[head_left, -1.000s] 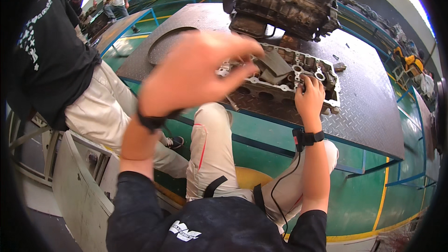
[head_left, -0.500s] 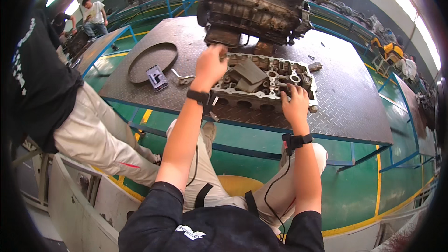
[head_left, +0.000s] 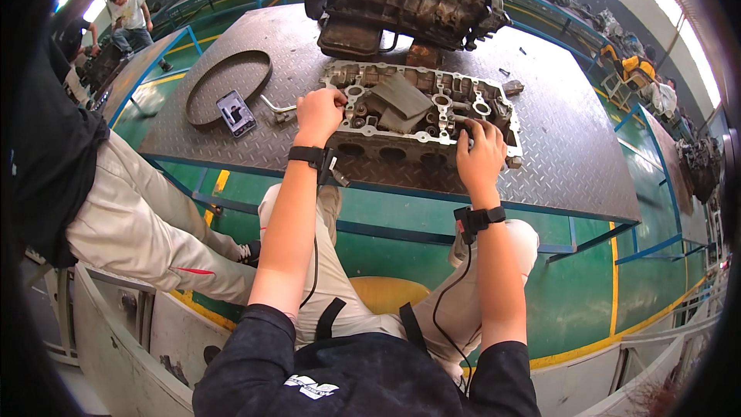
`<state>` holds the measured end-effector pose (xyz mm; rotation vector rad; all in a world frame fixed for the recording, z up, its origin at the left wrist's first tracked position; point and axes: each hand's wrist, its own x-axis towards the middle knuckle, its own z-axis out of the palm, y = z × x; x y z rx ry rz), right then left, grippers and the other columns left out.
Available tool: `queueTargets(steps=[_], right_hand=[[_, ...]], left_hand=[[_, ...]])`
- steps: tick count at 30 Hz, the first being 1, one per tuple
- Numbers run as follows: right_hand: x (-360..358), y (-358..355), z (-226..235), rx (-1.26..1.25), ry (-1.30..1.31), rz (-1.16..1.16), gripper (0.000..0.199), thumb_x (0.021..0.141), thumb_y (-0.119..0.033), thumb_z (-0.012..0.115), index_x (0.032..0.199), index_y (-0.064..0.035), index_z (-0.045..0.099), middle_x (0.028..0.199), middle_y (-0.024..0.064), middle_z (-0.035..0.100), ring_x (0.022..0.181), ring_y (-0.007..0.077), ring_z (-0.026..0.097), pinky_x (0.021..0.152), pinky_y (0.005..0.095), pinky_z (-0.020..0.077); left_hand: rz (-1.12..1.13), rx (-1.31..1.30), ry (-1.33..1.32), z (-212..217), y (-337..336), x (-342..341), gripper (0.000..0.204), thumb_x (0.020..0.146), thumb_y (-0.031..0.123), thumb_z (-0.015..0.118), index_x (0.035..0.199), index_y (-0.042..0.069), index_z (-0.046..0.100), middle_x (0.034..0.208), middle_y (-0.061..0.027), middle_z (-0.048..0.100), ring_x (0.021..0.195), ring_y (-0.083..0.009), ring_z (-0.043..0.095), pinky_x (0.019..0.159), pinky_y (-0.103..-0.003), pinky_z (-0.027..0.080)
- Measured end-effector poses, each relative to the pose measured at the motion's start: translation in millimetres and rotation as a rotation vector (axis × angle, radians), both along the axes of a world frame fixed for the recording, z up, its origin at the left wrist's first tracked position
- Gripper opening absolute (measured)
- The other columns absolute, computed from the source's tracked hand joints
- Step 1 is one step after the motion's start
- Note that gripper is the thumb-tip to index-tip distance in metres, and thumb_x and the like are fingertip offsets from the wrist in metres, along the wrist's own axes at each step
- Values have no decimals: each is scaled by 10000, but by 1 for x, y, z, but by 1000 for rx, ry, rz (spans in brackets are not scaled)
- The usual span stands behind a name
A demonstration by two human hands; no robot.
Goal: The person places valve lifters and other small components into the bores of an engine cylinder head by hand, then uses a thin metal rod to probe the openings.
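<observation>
A cylinder head (head_left: 421,137) lies flat on the metal-topped table, its open valve side facing up. Two dull grey-green flat pieces (head_left: 403,99) rest across its middle. At its left end is my left hand (head_left: 319,113), fingers curled together; what lies between the fingertips is hidden. My right hand (head_left: 480,156) sits at the front right edge, its fingers bent over the top and gripping there. A bent metal wrench-like tool (head_left: 279,108) lies just left of my left hand. Behind the cylinder head stands a dark, oily engine block (head_left: 409,0).
A black belt loop (head_left: 202,85) and a phone (head_left: 236,113) lie on the left of the tread-plate table (head_left: 571,162). Small bolts (head_left: 505,72) and a dark block (head_left: 512,87) lie behind the right end. A person in beige trousers (head_left: 147,216) stands close at my left.
My left hand has come down from near the engine block's base to the cylinder head's left end. My right hand stays at the front right edge. The view has shifted slightly.
</observation>
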<state>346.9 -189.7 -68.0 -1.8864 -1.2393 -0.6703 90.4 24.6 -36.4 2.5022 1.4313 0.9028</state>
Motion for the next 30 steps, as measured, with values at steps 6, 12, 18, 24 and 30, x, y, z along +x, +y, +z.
queueTargets(steps=[6,12,18,24,30], right_hand=[[0,-3,1,28,18,16,250,926,-253,656,1136,-128,708,1193,62,660,1213,321,562,1013,470,414],[1,-6,0,31,34,42,264,928,-268,668,1141,-115,703,1199,79,657,1216,327,557,1006,474,421],[-2,-9,3,27,34,61,264,932,-268,664,1146,-117,696,1200,80,649,1223,329,551,1020,475,414],[3,-9,-2,29,14,63,257,940,-273,655,1148,-129,698,1198,74,647,1222,333,548,1024,479,416],[3,-12,-2,21,2,89,261,947,-273,658,1148,-112,699,1219,83,651,1222,329,557,1032,467,417]], left_hand=[[9,61,29,-1,-1,-2,121,796,186,774,904,136,797,898,-112,760,917,-326,713,857,-461,511],[39,111,58,0,-3,5,47,784,132,753,815,139,787,875,-85,740,977,-335,655,886,-481,449],[97,114,153,9,-9,2,86,764,128,760,838,167,777,910,-73,753,974,-318,663,877,-466,423],[57,141,116,0,-3,0,116,772,149,772,881,152,733,911,-60,754,972,-324,667,850,-477,428],[46,228,56,0,-9,-3,146,809,192,789,904,125,700,882,-66,742,965,-332,667,845,-489,431]])
